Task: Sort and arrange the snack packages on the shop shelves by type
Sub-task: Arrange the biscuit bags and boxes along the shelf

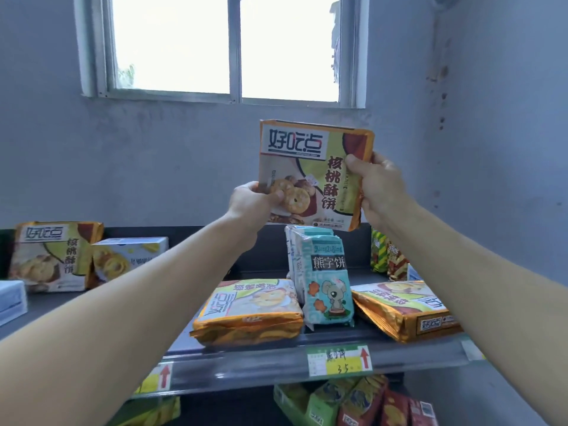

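Observation:
I hold an orange and green walnut biscuit pack [310,167] upright in the air above the top shelf [276,361]. My left hand [252,201] pinches its lower left corner. My right hand [378,186] grips its right edge, thumb on the front. Two packs of the same kind lie flat on the shelf below, one [249,309] at the middle and one [402,305] at the right. A third of that kind [52,256] stands at the far left. Teal bear biscuit packs [325,278] stand upright between the flat ones.
A white and blue cookie box [123,259] leans by the left pack. Striped green and red snack bags [387,256] stand behind my right forearm. Price tags [339,361] line the shelf edge. More bags [353,404] fill the shelf below. A window [227,47] is above.

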A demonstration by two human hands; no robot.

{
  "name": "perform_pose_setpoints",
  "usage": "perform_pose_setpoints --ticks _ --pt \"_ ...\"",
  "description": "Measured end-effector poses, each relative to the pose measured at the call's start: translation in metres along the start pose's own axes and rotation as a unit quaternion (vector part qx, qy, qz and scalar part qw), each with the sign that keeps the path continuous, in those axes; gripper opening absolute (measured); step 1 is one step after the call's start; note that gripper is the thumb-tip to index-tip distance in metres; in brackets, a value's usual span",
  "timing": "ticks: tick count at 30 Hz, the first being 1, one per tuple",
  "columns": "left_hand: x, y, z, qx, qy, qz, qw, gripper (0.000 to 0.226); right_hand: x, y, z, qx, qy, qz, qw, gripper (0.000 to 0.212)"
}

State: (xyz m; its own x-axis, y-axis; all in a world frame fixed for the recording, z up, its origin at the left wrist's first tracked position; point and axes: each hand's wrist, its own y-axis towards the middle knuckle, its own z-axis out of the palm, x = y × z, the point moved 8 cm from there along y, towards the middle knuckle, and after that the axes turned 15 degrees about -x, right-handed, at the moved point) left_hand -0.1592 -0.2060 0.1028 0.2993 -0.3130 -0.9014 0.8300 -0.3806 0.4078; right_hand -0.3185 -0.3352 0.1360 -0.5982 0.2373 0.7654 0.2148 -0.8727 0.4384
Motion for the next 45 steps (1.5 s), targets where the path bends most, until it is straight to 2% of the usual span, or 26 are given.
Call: perform_pose_setpoints --ticks 5,13,21,26,34,45 --pt "0.009 0.001 -0.042 -0.032 -0.011 -0.007 0.999 0.019 -0.022 -0.020 0.033 0.030 0.004 0.030 0.999 0.023" --pt "0.008 0.024 -0.123 -0.120 0.012 0.008 0.993 0.012 -0.058 -0.030 0.108 0.075 0.033 0.063 0.995 0.020" --pt "-0.019 0.037 -0.223 -0.247 0.084 0.058 0.964 0.015 -0.090 -0.065 0.201 0.182 0.041 0.116 0.976 0.015" --pt "-0.027 0.035 -0.276 -0.304 0.109 0.067 0.944 0.016 -0.109 -0.094 0.246 0.219 0.058 0.161 0.961 0.016" --pt "-0.025 0.057 -0.352 -0.323 0.114 0.078 0.936 0.020 -0.131 -0.127 0.310 0.238 0.072 0.158 0.956 0.021" --pt "-0.004 0.122 -0.477 -0.275 0.102 0.048 0.955 0.018 -0.170 -0.189 0.413 0.205 0.038 0.129 0.970 0.023"
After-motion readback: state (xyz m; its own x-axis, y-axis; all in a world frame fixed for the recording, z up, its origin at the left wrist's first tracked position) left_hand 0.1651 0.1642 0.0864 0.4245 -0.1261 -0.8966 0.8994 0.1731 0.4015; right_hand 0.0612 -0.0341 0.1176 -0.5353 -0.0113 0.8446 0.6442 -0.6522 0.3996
